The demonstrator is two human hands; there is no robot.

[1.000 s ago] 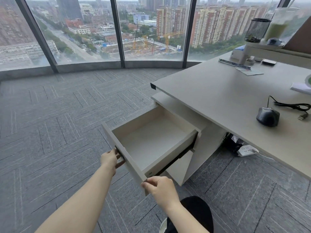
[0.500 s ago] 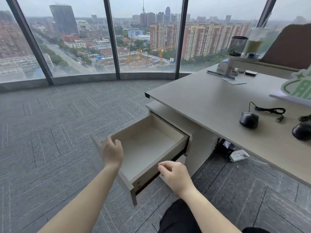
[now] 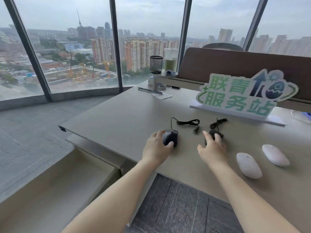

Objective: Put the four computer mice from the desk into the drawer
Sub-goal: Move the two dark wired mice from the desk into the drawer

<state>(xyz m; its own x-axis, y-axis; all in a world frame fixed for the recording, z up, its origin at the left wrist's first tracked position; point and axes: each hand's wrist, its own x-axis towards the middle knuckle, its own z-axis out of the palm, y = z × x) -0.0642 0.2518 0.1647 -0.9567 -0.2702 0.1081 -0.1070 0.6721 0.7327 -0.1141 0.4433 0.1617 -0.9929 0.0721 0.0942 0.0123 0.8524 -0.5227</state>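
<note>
Two black wired mice and two pale pink wireless mice lie on the beige desk (image 3: 117,118). My left hand (image 3: 156,147) wraps around the left black mouse (image 3: 170,137), thumb on its near side. My right hand (image 3: 212,148) covers the right black mouse (image 3: 217,134), fingers over its top. Both cables (image 3: 188,122) trail away toward the sign. One pink mouse (image 3: 249,165) sits just right of my right hand, the other pink mouse (image 3: 276,154) further right. The open drawer (image 3: 55,187) is at lower left below the desk edge, with nothing seen inside it.
A green and white cut-out sign (image 3: 242,96) stands behind the mice. A mesh pen cup (image 3: 156,64), a green drink cup (image 3: 170,62) and small papers (image 3: 161,95) sit at the desk's far end. A brown partition (image 3: 235,64) runs behind. Grey carpet and floor-to-ceiling windows lie left.
Both hands left the drawer front and rose onto the desk, each landing on a black mouse. My view swung up and right, so the drawer now sits at lower left.
</note>
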